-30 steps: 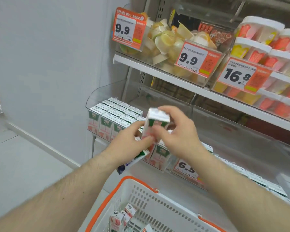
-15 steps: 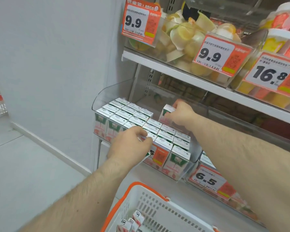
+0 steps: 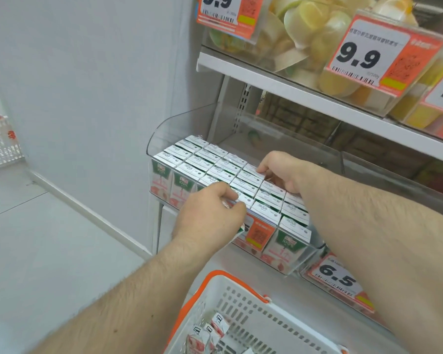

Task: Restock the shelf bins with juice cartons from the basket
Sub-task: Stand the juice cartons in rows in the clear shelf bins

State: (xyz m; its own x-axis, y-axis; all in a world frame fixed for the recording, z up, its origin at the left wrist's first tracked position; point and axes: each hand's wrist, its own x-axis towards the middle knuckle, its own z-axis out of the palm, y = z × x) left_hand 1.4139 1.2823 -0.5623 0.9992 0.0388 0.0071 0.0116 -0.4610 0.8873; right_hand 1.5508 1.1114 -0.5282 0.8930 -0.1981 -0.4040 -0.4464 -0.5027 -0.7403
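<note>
A clear plastic shelf bin (image 3: 169, 129) holds rows of white-topped juice cartons (image 3: 202, 162) with green and pink sides. My right hand (image 3: 284, 172) reaches over the rows, its fingers curled on a juice carton (image 3: 252, 169) set at the back of the fourth row. My left hand (image 3: 207, 221) is at the bin's front edge and grips another carton (image 3: 237, 233), whose lower end sticks out under my palm. Below, a white basket with an orange rim (image 3: 215, 275) holds a few more cartons (image 3: 210, 330).
The shelf above carries clear bins of fruit cups with a 9.9 price tag (image 3: 361, 57). A 6.5 tag (image 3: 339, 275) hangs on the neighbouring bin to the right. A second white basket (image 3: 0, 146) stands against the grey wall at left.
My right hand carried a carton from in front of me to the back of the bin and lowered it into the row. My left hand stayed at the bin's front. The view moved closer.
</note>
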